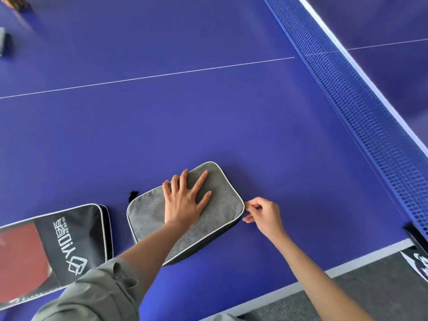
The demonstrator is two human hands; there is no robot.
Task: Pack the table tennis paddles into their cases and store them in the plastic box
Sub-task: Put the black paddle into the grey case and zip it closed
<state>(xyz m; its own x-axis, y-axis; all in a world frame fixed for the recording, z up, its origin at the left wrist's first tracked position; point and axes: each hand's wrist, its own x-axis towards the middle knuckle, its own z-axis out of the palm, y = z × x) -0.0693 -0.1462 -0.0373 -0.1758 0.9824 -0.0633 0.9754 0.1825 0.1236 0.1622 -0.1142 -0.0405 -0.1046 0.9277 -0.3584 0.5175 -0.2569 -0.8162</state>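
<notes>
Flat: left hand [185, 200] splayed on grey case [215, 218]; right hand [261, 215] pinching its edge (blue table [162, 123]).

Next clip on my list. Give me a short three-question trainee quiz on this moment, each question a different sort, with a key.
1. True or false: the left hand lies flat on the grey case.
2. Multiple choice: the right hand pinches at the grey case's
A. corner nearest the net
B. right edge
C. top face
3. Fill in: through the clear window of the black case shows a ____ paddle.

Key: 1 true; 2 B; 3 red.
</notes>
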